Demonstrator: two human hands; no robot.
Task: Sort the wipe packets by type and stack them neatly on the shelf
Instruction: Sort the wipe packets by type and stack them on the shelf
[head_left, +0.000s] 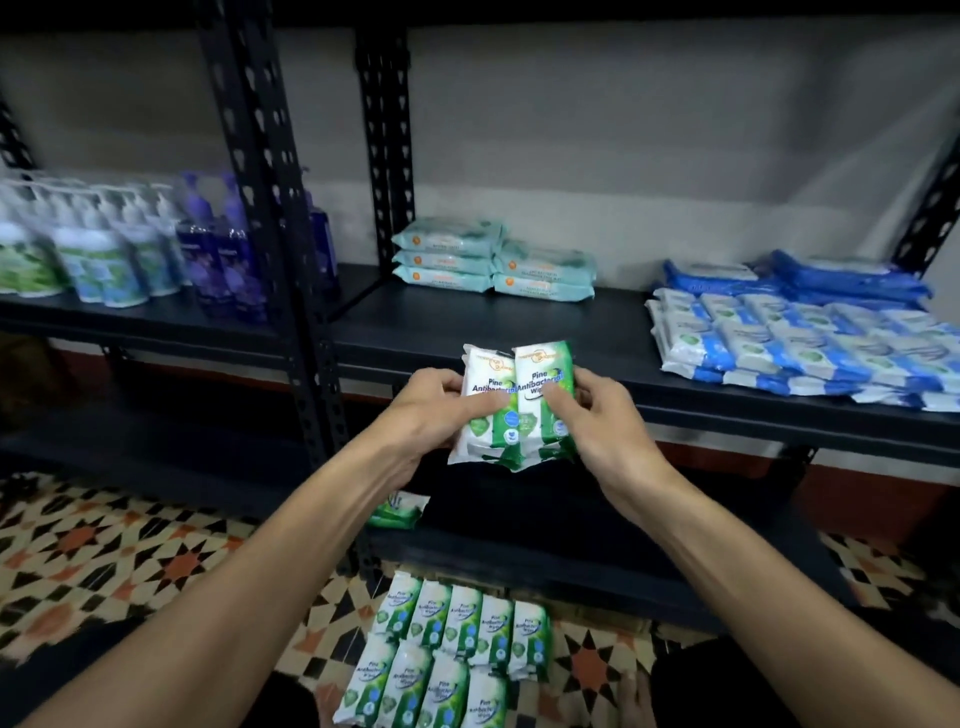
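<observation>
Both hands hold green-and-white pine antibacterial wipe packets (514, 400) upright, side by side, in front of the dark shelf board (519, 322). My left hand (436, 410) grips the left packets and my right hand (597, 415) grips the right ones. More packets seem stacked behind the front two. Several matching green packets (457, 649) lie in rows on the tiled floor below. One green packet (397, 512) lies on the lower shelf. Pale teal wipe packs (488, 260) are stacked at the shelf's back, and blue-and-white wipe packs (810, 338) cover its right side.
Black perforated uprights (280, 218) divide the shelving. Pump bottles in white-green and purple (130, 249) fill the left bay. The lower shelf (545, 525) is dark. The floor has patterned tiles (130, 561). Dark clothing shows at both bottom corners.
</observation>
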